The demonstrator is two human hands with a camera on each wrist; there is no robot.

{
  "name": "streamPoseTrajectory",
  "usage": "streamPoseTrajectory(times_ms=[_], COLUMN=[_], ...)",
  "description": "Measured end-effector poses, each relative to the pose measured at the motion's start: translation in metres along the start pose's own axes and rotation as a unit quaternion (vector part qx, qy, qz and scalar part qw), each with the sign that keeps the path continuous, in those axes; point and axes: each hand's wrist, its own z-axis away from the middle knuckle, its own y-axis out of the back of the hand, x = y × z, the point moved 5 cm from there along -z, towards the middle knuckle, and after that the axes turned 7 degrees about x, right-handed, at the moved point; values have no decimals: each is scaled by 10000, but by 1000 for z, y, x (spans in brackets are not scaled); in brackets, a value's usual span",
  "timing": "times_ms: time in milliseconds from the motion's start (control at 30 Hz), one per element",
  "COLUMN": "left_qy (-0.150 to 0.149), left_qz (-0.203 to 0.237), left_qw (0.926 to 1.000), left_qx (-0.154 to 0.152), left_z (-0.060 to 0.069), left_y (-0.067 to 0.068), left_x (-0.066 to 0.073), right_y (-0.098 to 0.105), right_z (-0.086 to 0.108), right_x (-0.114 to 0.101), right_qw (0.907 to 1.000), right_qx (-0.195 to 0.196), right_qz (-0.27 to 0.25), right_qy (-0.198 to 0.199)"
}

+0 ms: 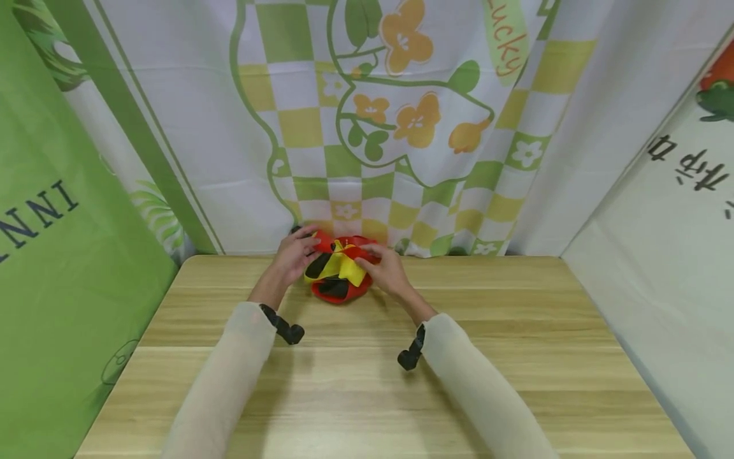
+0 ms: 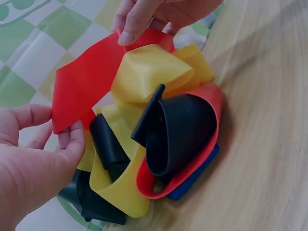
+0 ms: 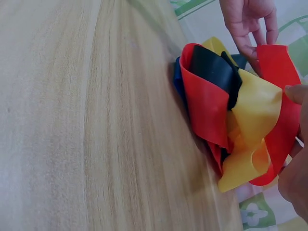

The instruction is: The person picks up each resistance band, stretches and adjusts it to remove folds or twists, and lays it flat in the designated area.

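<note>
A heap of flat, rubbery bands lies at the table's far edge. My left hand (image 1: 294,256) pinches one end of a red band (image 2: 89,79) between thumb and fingers. Farther along the same strip, my right hand (image 1: 387,270) pinches it too, so the stretch between the hands is raised and spread. Beneath it, a yellow band (image 2: 149,72) folds over in loops. A black band (image 2: 187,130) curls inside another red loop (image 3: 204,103), and a strip of blue band (image 2: 196,175) shows under that. Loose black folds (image 2: 98,207) lie near my left hand.
The wooden table (image 1: 355,382) stretches from the heap toward me. Right behind the heap hangs a checked, flowered curtain (image 1: 355,172). A green cloth (image 1: 69,287) borders the left side and a white printed cloth (image 1: 659,268) the right.
</note>
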Motion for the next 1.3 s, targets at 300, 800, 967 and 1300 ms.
streamPoseTrajectory(times_ms=[300, 800, 967, 1300], left_qy=[537, -906, -1297, -1717], left_qz=[303, 39, -357, -1313], left_qw=[9980, 9956, 9908, 9763], left_qx=[-140, -230, -144, -110], left_z=[2, 19, 22, 29], left_y=[-2, -33, -43, -57], left_x=[-1, 22, 27, 29], right_y=[12, 54, 64, 84], right_z=[2, -9, -11, -13], right_x=[-5, -21, -30, -55], right_qw=[9975, 9785, 9720, 9807], right_qx=[-12, 339, 219, 254], right_qz=[-527, -1903, -2304, -1940], right_qy=[-466, -715, -405, -52])
